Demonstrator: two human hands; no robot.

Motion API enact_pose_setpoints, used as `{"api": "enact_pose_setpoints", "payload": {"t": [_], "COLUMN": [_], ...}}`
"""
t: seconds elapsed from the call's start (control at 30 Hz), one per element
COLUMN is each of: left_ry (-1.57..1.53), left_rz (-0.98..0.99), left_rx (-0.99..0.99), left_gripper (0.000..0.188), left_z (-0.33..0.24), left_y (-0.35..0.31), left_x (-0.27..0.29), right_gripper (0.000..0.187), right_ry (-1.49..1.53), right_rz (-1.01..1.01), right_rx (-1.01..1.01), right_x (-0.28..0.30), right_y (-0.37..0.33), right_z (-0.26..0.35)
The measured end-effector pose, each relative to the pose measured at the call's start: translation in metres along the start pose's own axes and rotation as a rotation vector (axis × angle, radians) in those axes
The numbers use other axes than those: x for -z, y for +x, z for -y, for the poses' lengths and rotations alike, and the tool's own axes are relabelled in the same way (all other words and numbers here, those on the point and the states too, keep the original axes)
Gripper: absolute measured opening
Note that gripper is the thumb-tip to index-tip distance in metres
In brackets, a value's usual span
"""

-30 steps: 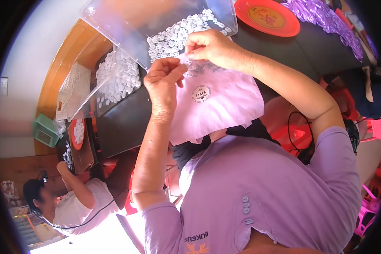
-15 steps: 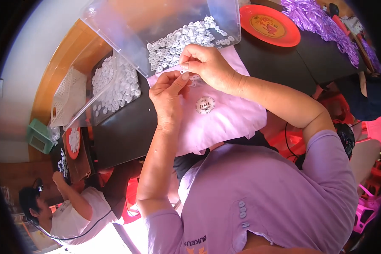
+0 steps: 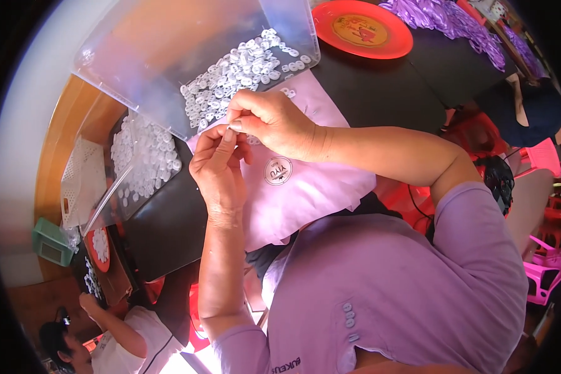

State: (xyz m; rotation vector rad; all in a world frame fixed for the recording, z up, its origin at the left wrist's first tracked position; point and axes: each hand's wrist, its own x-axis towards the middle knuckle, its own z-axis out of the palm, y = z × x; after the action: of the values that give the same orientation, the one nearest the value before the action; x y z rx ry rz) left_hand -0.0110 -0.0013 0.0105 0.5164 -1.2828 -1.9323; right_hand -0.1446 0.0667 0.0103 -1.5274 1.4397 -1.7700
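In the head view, both hands are brought together over a pink cloth [image 3: 305, 187], just in front of a clear plastic bin [image 3: 137, 50]. A small white piece [image 3: 230, 128], mostly hidden, is pinched between thumb and finger of the left hand [image 3: 218, 168]. The fingers of the right hand [image 3: 277, 124] are closed in a pinch right against it; whether it's gripped by them too can't be told. Lots of white oval pieces [image 3: 230, 78] are heaped in the bin, and a round printed mark is seen on the cloth. A red plate [image 3: 385, 47] and shiny purple strips [image 3: 439, 25] are laid out on the dark worktop [image 3: 168, 234], off to the right.
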Motion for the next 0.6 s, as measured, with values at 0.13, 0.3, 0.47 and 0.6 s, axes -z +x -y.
{"api": "enact_pose_setpoints", "payload": {"t": [0.13,0.3,0.47,0.6], "left_ry": [0.021,0.017,0.033,0.019], "left_rz": [-0.004,-0.006,-0.010,-0.017], "left_rx": [0.019,0.000,-0.018,0.008], "left_gripper": [0.013,0.011,0.010,0.010], "left_z": [-0.001,-0.003,-0.004,-0.005], "left_y": [0.000,0.000,0.000,0.000], "left_x": [0.002,0.001,0.005,0.007], "right_gripper": [0.005,0.005,0.007,0.010], "right_ry": [-0.008,-0.159,-0.223,-0.233], "right_rz": [0.020,-0.029,-0.004,-0.015], "right_rx": [0.026,0.183,0.170,0.174], "right_x": [0.000,0.000,0.003,0.003], "right_y": [0.001,0.001,0.003,0.007], "right_z": [0.001,-0.007,-0.006,-0.013]}}
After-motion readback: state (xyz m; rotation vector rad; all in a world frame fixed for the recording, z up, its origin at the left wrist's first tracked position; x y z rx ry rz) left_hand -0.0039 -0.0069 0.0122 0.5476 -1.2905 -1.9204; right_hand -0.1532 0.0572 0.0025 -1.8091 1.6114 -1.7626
